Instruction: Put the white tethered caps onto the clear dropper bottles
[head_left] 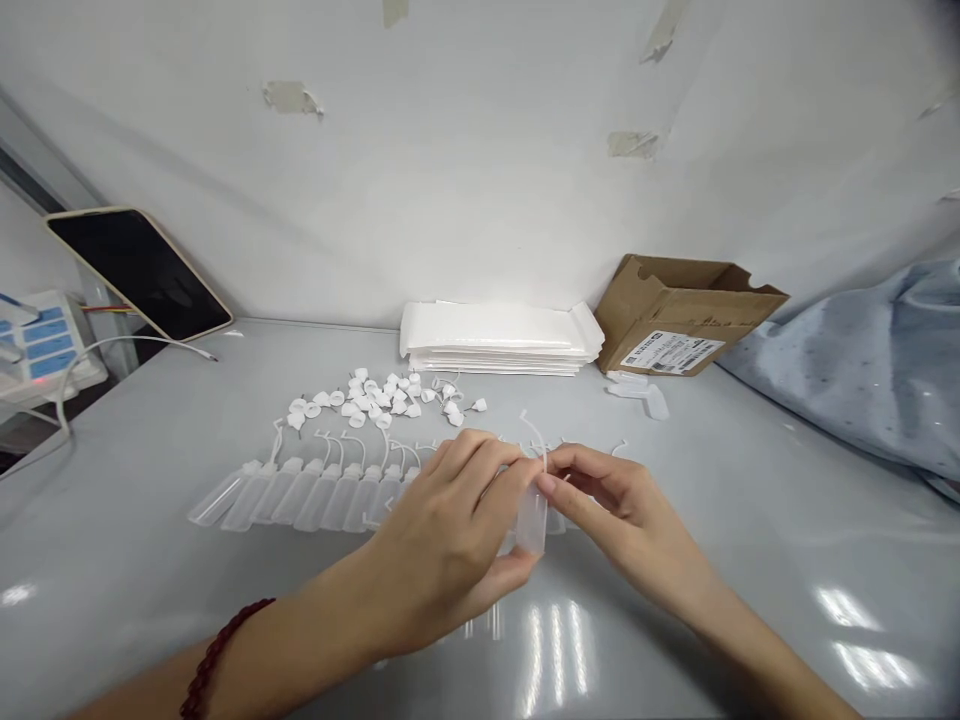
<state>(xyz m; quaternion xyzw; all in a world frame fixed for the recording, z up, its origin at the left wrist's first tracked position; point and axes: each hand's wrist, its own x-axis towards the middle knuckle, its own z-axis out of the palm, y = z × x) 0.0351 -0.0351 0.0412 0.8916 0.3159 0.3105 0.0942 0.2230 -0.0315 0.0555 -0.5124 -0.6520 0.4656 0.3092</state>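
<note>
My left hand (450, 540) is curled around a small clear plastic bottle (531, 520), held upright just above the grey table (750, 560). My right hand (615, 500) pinches the bottle's top, where a thin white tether (535, 432) sticks up. A row of several similar clear bottles (300, 495) lies flat on the table to the left of my hands. Behind that row is a scatter of several small white caps (375, 397).
A stack of white flat bags (499, 338) lies against the wall, with an open cardboard box (679, 312) to its right. A phone (139, 270) leans at the far left beside a cable (112, 345). Blue-grey cloth (870, 370) covers the right side.
</note>
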